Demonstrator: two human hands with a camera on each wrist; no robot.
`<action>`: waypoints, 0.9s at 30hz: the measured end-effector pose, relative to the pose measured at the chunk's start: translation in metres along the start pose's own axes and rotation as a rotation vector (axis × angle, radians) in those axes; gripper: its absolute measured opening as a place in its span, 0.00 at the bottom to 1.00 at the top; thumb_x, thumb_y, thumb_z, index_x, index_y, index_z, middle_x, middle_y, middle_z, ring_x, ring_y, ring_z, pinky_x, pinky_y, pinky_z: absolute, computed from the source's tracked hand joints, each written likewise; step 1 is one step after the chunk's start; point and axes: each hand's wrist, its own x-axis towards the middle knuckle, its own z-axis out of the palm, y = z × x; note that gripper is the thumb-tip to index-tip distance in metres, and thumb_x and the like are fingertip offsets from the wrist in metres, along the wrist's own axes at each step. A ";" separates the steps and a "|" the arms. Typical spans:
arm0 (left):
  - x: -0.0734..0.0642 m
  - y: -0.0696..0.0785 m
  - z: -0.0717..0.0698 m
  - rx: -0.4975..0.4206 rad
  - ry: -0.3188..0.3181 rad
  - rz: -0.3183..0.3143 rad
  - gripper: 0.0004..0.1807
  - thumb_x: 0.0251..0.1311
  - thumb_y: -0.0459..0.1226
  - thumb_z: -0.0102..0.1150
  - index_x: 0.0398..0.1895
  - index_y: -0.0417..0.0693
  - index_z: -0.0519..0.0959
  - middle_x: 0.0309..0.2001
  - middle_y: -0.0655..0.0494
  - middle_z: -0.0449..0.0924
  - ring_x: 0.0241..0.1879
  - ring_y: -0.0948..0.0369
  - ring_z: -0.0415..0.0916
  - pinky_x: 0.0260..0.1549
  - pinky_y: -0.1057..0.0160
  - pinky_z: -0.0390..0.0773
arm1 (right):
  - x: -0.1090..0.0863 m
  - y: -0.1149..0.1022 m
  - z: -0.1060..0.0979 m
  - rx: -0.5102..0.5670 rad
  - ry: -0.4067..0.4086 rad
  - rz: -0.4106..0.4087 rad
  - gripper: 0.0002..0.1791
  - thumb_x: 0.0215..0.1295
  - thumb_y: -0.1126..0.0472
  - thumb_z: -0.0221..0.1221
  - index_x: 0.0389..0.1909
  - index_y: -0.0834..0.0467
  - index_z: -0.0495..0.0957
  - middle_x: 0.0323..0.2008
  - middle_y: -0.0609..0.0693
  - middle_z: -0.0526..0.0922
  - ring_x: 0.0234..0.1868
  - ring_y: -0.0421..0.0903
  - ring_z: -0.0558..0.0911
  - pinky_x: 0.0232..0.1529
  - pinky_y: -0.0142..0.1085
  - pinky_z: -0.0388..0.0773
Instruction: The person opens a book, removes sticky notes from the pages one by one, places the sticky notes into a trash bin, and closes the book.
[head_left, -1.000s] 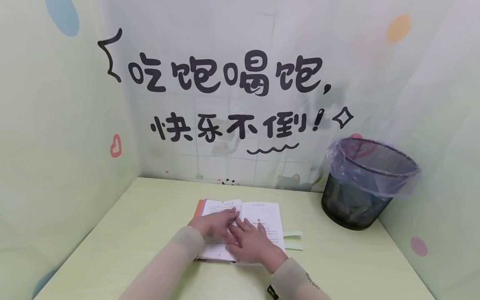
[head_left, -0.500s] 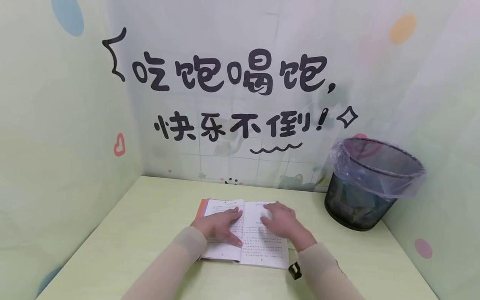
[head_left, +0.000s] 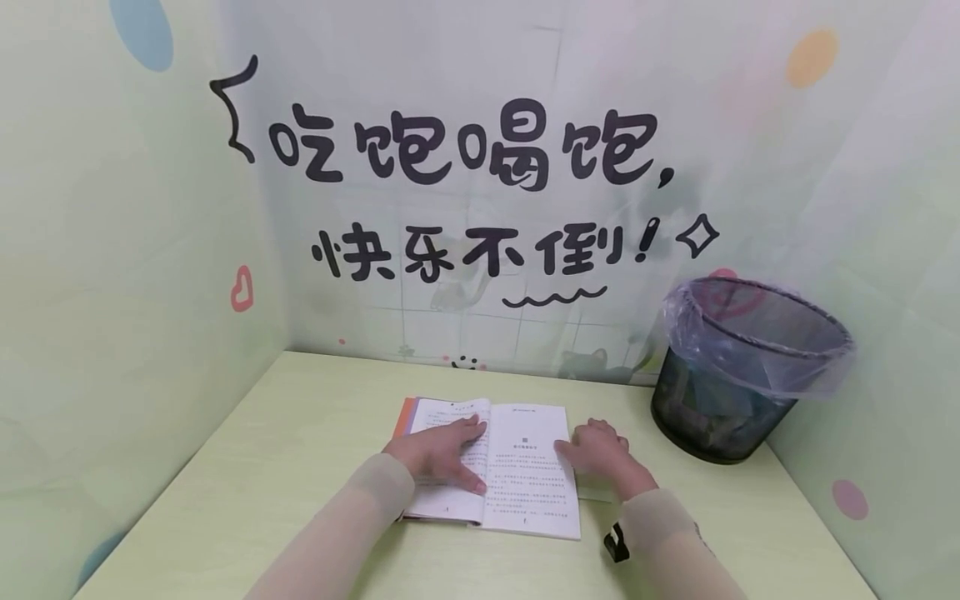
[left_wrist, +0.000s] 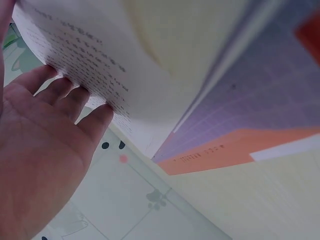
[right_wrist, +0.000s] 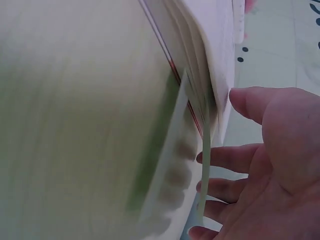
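Note:
An open book (head_left: pixel 531 492) with printed pages lies on the table, an orange and purple cover edge showing at its left. My left hand (head_left: pixel 433 454) rests on the left page, thumb and fingers spread close to the gutter. At the book's right edge is my right hand (head_left: pixel 606 454), its thumb at the page margin. Pale green paper strips (right_wrist: pixel 206 160) stick out from the pages there. In the right wrist view, the loosely bent fingertips (right_wrist: pixel 207 157) are right at one strip; the hand mostly covers the strips in the head view.
A black mesh waste bin (head_left: pixel 720 421) with a purple plastic liner (head_left: pixel 817 371) stands at the back right of the pale table (head_left: pixel 300 433). Printed fabric walls (head_left: pixel 465 200) enclose the table at the back and both sides. A black clip (head_left: pixel 617 543) hangs by the right cuff.
My right hand has swept from the book's middle across the right page to its outer edge, uncovering the printed text. The left hand stays on the left page.

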 end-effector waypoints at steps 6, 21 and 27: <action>0.001 -0.001 0.001 -0.017 0.001 -0.009 0.62 0.53 0.57 0.85 0.89 0.56 0.61 0.91 0.55 0.51 0.90 0.48 0.49 0.87 0.42 0.55 | -0.004 -0.008 0.007 0.023 0.009 -0.017 0.30 0.78 0.47 0.63 0.64 0.70 0.81 0.79 0.72 0.69 0.84 0.72 0.61 0.80 0.73 0.57; -0.002 -0.002 0.000 -0.035 -0.001 -0.008 0.62 0.54 0.58 0.84 0.89 0.55 0.61 0.91 0.55 0.50 0.90 0.48 0.49 0.87 0.41 0.54 | -0.021 -0.043 -0.012 0.232 0.009 -0.202 0.33 0.86 0.43 0.53 0.78 0.62 0.74 0.78 0.64 0.74 0.82 0.67 0.68 0.82 0.65 0.64; -0.002 -0.003 0.000 -0.042 0.000 -0.002 0.62 0.54 0.58 0.84 0.89 0.55 0.61 0.91 0.55 0.50 0.90 0.48 0.49 0.87 0.41 0.54 | -0.022 -0.051 -0.017 0.514 -0.104 -0.274 0.32 0.88 0.37 0.48 0.79 0.51 0.75 0.76 0.56 0.80 0.76 0.60 0.78 0.78 0.63 0.72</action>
